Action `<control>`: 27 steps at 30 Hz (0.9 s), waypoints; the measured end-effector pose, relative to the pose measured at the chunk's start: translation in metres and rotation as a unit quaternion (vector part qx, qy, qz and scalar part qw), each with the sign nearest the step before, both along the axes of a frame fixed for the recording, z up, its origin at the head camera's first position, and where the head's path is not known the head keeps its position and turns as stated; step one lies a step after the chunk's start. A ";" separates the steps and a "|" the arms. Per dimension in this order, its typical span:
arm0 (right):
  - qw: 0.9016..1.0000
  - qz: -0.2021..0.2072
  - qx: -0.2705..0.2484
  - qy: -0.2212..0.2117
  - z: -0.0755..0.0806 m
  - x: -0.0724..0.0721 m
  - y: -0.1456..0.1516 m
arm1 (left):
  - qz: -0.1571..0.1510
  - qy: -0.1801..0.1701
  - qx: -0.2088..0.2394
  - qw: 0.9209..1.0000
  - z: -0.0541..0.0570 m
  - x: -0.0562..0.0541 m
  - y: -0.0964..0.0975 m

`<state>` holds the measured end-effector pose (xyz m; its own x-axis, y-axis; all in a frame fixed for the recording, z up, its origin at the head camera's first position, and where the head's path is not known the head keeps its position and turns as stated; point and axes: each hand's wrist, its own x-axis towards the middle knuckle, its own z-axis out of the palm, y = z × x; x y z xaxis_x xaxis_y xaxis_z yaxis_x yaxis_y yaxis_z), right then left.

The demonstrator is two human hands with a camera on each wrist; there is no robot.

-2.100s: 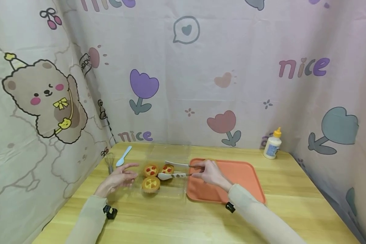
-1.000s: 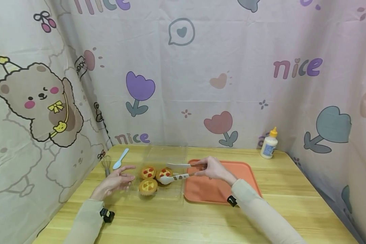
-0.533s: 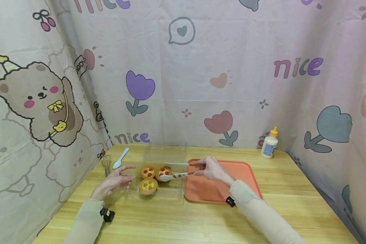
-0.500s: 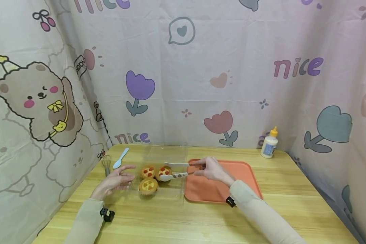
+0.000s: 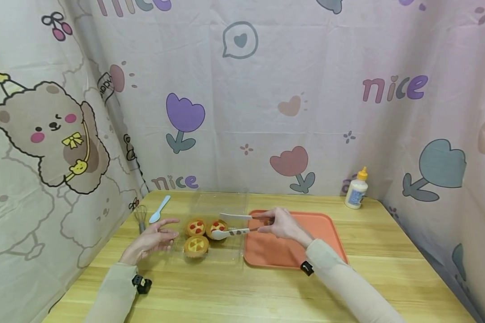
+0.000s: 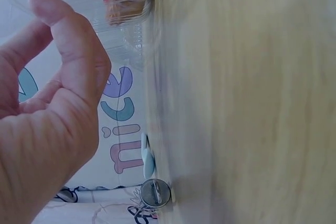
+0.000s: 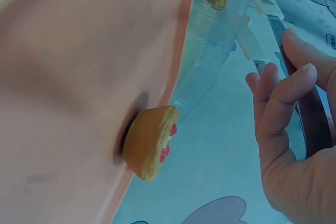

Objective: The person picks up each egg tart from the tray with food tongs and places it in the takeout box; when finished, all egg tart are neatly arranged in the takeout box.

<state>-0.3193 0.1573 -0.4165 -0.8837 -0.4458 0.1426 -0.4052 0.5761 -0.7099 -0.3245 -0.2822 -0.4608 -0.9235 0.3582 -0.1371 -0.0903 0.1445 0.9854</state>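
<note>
My right hand holds a pair of tongs by its brown end. Their pale arms are spread apart over the rear right tart, one behind it and one overlapping its front. Beside it in the clear plastic box sit another red-dotted tart and a tart with yellow wedges. Just left of the box, my left hand is held with fingers loosely bent, nothing seen in its grasp. In the left wrist view, its fingertips overlap the clear plastic.
An orange tray lies right of the box. The right wrist view shows a red-dotted tart on it, hidden behind my right hand in the head view. A whisk and light blue spoon lie far left; a glue bottle stands back right.
The head view has shifted slightly. The tongs have moved a little about the rear right tart, dipping and rising slightly, arms still apart. My left hand stays beside the box.
</note>
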 end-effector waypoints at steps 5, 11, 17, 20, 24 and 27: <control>0.999 -0.005 -0.026 -0.036 -0.003 0.001 0.005 | 0.001 0.001 0.001 1.000 -0.001 0.000 -0.001; 0.997 -0.021 -0.040 -0.054 -0.006 0.001 0.013 | 0.002 0.004 0.000 1.000 -0.002 0.000 -0.001; 0.996 -0.013 -0.063 -0.065 -0.005 0.000 0.024 | -0.002 0.001 0.004 1.000 -0.001 0.000 0.000; 0.994 -0.013 -0.076 -0.077 -0.006 0.001 0.031 | -0.004 -0.004 0.004 1.000 -0.001 0.000 0.000; 0.992 -0.015 -0.092 -0.086 -0.008 0.001 0.040 | -0.002 -0.006 0.001 1.000 0.000 0.001 0.000; 0.991 -0.019 -0.096 -0.087 -0.011 0.002 0.047 | 0.002 -0.005 0.000 1.000 0.000 0.001 0.001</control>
<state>-0.3177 0.2038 -0.4273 -0.9181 -0.3910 0.0647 -0.2471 0.4370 -0.8648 -0.3238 -0.2815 -0.4609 -0.9231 0.3555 -0.1469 -0.1014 0.1435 0.9844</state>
